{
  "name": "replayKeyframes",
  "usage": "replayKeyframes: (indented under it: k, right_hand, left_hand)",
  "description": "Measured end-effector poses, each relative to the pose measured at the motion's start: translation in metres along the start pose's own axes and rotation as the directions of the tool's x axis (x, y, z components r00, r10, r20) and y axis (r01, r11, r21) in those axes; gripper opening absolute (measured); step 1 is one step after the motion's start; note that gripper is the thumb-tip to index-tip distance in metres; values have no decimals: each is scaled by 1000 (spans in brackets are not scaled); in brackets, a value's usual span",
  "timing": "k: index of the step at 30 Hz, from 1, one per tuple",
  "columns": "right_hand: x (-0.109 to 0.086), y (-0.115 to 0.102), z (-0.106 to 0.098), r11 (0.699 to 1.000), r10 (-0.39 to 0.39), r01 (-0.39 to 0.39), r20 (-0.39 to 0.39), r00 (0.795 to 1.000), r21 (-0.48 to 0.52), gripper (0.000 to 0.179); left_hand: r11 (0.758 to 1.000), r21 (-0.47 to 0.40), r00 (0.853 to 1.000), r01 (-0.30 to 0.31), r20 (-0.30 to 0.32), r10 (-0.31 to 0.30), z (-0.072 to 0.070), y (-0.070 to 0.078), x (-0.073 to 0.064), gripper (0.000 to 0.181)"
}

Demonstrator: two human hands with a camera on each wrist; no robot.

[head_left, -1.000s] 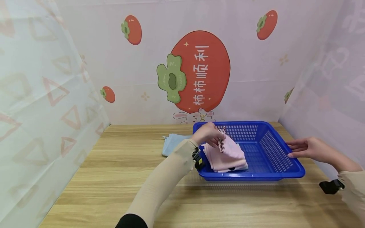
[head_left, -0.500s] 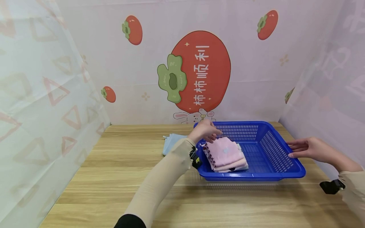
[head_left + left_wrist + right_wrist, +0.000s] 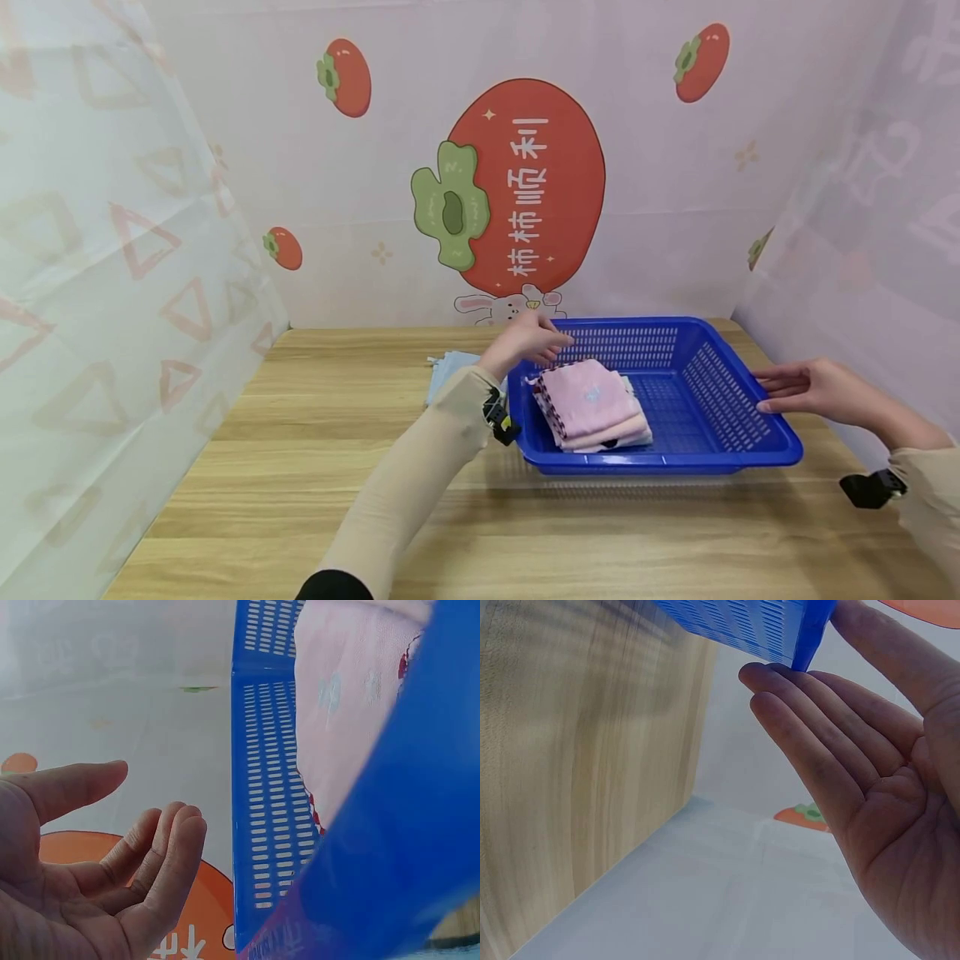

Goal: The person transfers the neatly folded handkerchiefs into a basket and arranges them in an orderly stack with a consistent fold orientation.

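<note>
A blue plastic basket (image 3: 660, 461) with slotted walls stands on the table. Inside, at its left end, lies a stack of folded cloths topped by a pink cloth (image 3: 590, 398) with a pale blue motif and dark patterned edging. Over the basket's back left corner hovers my left hand (image 3: 525, 340), its fingers relaxed. The left wrist view shows that hand (image 3: 112, 877) with nothing between thumb and fingers. At the opposite end my right hand (image 3: 813, 387) pinches the basket's rim. In the right wrist view its fingers (image 3: 832, 735) lie under the rim and the thumb above.
A folded light blue cloth (image 3: 448, 373) lies on the wooden table (image 3: 322, 433) left of the basket, partly hidden behind my left forearm. Printed fabric walls (image 3: 660, 233) enclose the table at the back and both sides.
My left hand has let go of the pink cloth, which now lies flat on top of the stack, and has drawn back up and left. The right hand has stayed on the rim.
</note>
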State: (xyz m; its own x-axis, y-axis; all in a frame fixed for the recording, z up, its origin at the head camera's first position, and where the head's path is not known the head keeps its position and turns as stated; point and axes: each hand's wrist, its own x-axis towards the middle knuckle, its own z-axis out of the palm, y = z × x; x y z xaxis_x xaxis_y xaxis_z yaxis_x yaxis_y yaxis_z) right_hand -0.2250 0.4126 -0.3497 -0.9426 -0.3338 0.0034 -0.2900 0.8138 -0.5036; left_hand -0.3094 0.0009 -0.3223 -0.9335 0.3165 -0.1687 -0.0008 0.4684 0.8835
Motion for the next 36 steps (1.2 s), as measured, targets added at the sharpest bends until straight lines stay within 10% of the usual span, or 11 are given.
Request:
replayKeyframes:
  k: [36]
  right_hand:
    - [0,3,0,1000,6,-6,-3,1000,-17,55]
  left_hand:
    - [995,-84,992,-59,-119,48,-36,-26,-16,28]
